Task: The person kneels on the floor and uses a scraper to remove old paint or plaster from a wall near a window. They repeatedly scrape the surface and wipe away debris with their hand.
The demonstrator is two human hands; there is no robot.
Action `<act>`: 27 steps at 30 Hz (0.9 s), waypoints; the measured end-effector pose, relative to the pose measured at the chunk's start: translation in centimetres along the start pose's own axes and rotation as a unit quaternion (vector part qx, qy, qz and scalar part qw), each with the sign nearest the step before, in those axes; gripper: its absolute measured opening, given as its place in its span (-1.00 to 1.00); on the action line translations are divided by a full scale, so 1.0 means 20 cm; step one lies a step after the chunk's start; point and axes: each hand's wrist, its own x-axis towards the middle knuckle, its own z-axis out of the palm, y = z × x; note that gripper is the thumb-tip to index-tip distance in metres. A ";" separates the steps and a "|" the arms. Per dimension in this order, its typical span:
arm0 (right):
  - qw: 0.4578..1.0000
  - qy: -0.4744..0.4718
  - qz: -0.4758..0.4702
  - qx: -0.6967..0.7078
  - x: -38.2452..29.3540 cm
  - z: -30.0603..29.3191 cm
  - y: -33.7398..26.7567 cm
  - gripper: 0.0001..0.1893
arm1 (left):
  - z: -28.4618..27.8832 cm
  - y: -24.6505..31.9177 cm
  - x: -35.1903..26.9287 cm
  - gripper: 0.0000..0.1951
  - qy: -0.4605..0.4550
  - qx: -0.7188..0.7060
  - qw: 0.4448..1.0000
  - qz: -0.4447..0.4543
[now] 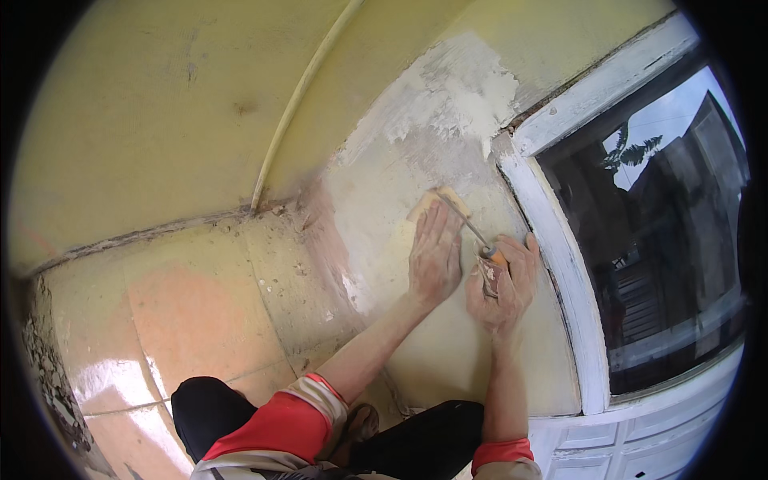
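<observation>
My right hand [507, 279] grips a hand tool by its orange handle [497, 256]. A thin metal shaft [471, 227] runs from the handle up to a flat, yellowish head [454, 201] on the wall. My left hand [436, 258] lies nearly flat, its fingertips pressed over the left part of that head. Part of the head is hidden under the fingers, so its exact kind is unclear. Against my right palm shows a brown, cream-smeared piece [491, 281]. Above both hands, a rough white plaster patch [462, 78] covers part of the wall.
A white-painted window frame [555, 210] with dark glass [648, 240] borders the wall on the right, above white panels [624, 447]. A pale pipe [294, 108] runs down the yellow wall [156, 114]. Dusty floor tiles [204, 312] meet rubble [51, 378] at the left.
</observation>
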 end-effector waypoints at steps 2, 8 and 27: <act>1.000 -0.001 0.002 -0.002 0.01 -0.02 0.00 -0.79 | 0.02 0.04 -0.10 -0.51 -0.026 -0.008 1.000 0.014; 1.000 -0.011 0.002 -0.015 0.00 0.00 -0.01 -0.81 | 0.02 -0.04 0.12 -0.48 0.023 0.012 0.998 -0.054; 0.998 -0.031 -0.001 -0.049 0.01 -0.01 -0.02 -0.77 | 0.00 -0.14 0.12 -0.53 0.069 -0.049 0.988 -0.131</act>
